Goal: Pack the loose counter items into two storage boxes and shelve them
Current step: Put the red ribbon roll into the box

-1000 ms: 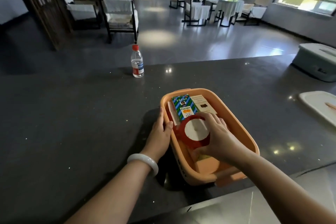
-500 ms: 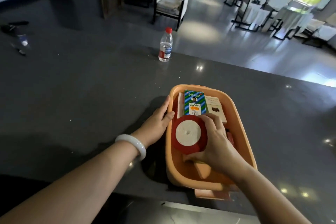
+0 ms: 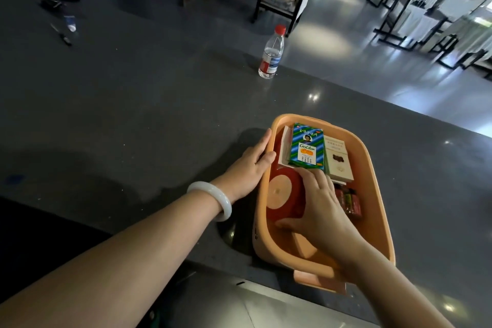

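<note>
Inside the orange box [image 3: 374,189], steadied by the flat-fingered left hand [image 3: 251,166], the right hand [image 3: 318,212] curls round the red disc [image 3: 281,193], which looks light, stiff and smooth, best gripped across its rim.

Inside the orange box [image 3: 374,184], a red roll [image 3: 279,192] is gripped by the right hand [image 3: 319,210]; the box's side is touched by the left hand [image 3: 250,165].

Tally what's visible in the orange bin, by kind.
Cartons: 3, namely green carton, white carton under it, beige carton (maybe two stacked)
Rolls: 1, a red roll gripped by the right hand
Packs: 1, a dark red pack, partly hidden
Total: 5 visible
</note>
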